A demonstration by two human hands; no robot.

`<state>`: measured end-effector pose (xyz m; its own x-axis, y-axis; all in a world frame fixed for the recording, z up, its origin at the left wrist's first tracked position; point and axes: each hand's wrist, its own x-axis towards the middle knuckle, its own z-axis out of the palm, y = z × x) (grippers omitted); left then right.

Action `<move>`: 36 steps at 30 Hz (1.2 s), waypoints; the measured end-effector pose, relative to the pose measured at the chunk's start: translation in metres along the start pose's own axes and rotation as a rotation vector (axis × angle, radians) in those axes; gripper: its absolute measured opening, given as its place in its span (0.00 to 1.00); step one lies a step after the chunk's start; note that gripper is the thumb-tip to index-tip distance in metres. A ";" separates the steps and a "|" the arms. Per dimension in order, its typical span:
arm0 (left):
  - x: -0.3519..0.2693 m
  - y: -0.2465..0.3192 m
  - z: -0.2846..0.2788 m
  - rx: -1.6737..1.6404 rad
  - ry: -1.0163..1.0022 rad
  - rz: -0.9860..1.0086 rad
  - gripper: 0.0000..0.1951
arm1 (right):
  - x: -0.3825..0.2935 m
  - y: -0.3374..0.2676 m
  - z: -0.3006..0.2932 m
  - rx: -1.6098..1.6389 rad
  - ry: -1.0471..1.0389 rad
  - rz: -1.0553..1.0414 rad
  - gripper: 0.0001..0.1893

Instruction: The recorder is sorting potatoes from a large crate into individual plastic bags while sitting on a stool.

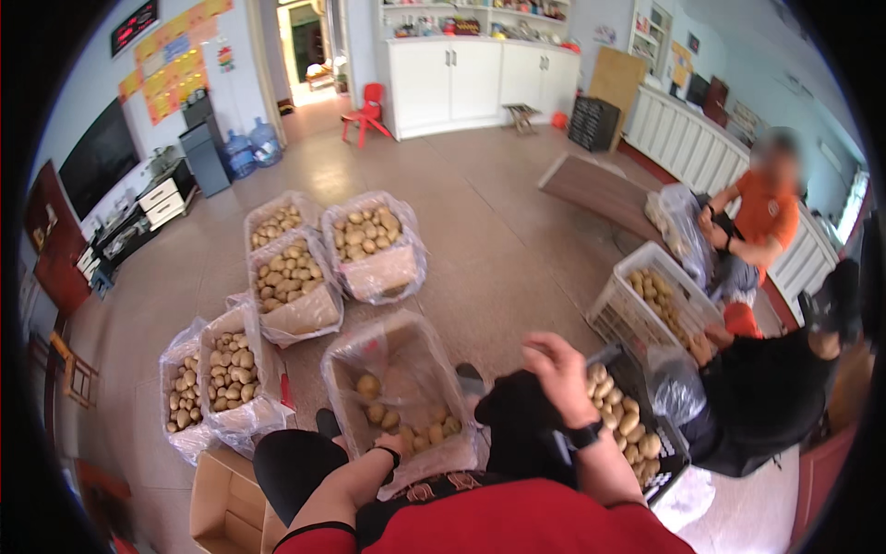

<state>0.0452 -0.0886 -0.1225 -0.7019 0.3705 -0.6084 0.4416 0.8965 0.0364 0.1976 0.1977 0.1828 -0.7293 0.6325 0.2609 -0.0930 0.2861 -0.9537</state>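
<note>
A box lined with clear plastic (432,339) stands before me, with several potatoes (419,438) in its near end and a few along its left side. My left hand (392,443) reaches down into that box beside the potatoes. Its fingers are partly hidden, so whether it grips one cannot be told. Raised above my dark-clothed right knee, my right hand (556,370) has loosely bent fingers with nothing visible in them. To its right, a black crate (668,453) holds a heap of potatoes (626,422).
Several plastic-lined boxes of potatoes (297,277) stand at the left. A cardboard box (232,509) sits by my left leg. At the right, a person in black (761,395) reaches to a white crate (602,308); another in orange (765,215) handles a plastic bag (682,221).
</note>
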 end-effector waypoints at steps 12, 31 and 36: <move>0.043 -0.012 0.006 0.398 -0.259 0.275 0.19 | -0.188 0.218 -0.240 -1.402 -0.264 0.846 0.16; -0.003 -0.001 -0.022 0.167 -0.176 -0.103 0.18 | -0.271 0.302 -0.260 -1.106 -0.964 1.129 0.27; -0.011 0.001 -0.025 0.169 0.035 -0.015 0.17 | -0.258 0.313 -0.249 -0.971 -0.856 1.386 0.26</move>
<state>0.0389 -0.0856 -0.0960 -0.7272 0.3679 -0.5795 0.5164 0.8494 -0.1086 0.5258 0.3033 -0.1459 -0.0666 0.3494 -0.9346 0.9111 0.4031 0.0858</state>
